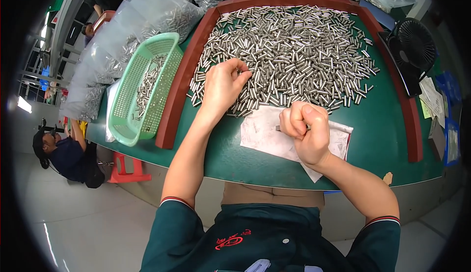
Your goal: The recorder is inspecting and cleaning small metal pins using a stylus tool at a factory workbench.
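A wide spread of short, shiny metal pins (289, 51) covers the green tabletop in front of me. At its near left edge, my left hand (223, 86) has thumb and index finger pinched together among the pins. Whatever lies between those fingertips blends with the pins behind. My right hand (309, 129) is curled closed over a stained white cloth (260, 132) at the near side of the spread. The end of a metal pin (278, 128) pokes out at the left of its fingers; the palm is hidden.
Reddish-brown rails (185, 83) frame the pins at left, back and right. A green perforated basket (128, 133) with some pins stands left. Bags of metal pins (171, 19) line the left and back. A black fan (412, 46) stands right. Beyond a red stool (128, 169), a person (68, 152) sits left.
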`<move>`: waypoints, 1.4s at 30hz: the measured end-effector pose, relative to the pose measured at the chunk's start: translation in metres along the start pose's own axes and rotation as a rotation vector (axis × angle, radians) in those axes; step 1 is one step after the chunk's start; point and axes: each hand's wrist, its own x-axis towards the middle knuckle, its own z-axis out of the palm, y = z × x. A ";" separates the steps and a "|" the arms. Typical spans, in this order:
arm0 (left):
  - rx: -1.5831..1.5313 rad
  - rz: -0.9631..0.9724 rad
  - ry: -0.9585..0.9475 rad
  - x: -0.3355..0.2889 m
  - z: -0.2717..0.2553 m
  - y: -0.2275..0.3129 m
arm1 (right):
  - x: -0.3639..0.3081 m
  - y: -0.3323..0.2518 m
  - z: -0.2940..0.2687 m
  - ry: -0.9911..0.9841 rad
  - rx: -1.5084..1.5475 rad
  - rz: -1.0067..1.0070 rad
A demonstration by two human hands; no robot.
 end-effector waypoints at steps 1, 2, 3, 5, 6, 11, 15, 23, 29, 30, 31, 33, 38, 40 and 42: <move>0.002 -0.003 0.001 -0.001 0.000 0.000 | 0.000 0.000 0.001 0.003 0.008 -0.003; 0.010 0.010 0.018 0.000 0.001 0.001 | 0.000 0.000 0.000 0.002 0.008 -0.004; 0.019 0.023 0.036 0.000 0.001 0.001 | 0.001 0.000 0.000 -0.001 0.004 -0.002; -0.179 -0.014 0.038 -0.002 -0.003 0.000 | 0.001 0.000 -0.001 -0.001 -0.003 -0.006; -0.340 -0.041 0.024 -0.002 -0.005 0.001 | 0.001 0.000 -0.002 0.003 -0.010 0.003; -1.520 -0.380 -0.430 -0.013 -0.015 -0.010 | 0.001 0.001 -0.002 0.016 -0.018 0.028; -1.561 -0.413 -0.448 -0.016 -0.009 -0.012 | 0.001 -0.001 -0.001 0.021 -0.019 0.023; -1.513 -0.409 -0.481 -0.017 -0.008 -0.008 | 0.003 0.000 -0.002 0.036 -0.012 0.015; -1.546 -0.407 -0.503 -0.017 -0.009 -0.011 | 0.003 0.001 -0.003 0.032 -0.005 0.015; -1.547 -0.407 -0.501 -0.017 -0.009 -0.011 | 0.003 0.001 -0.002 0.038 0.004 0.020; -1.555 -0.393 -0.508 -0.016 -0.009 -0.012 | 0.003 0.001 -0.002 0.044 0.012 0.026; -1.564 -0.380 -0.517 -0.017 -0.009 -0.012 | 0.003 0.001 -0.002 0.039 0.007 0.025; -1.573 -0.508 -0.305 -0.015 -0.014 0.000 | 0.004 0.002 -0.004 0.037 -0.003 0.022; -1.575 -0.517 -0.291 -0.013 -0.014 0.001 | 0.004 0.002 -0.004 0.022 -0.024 0.022; -1.464 -0.407 -0.240 -0.011 -0.011 -0.004 | 0.003 0.001 -0.003 0.017 -0.025 0.025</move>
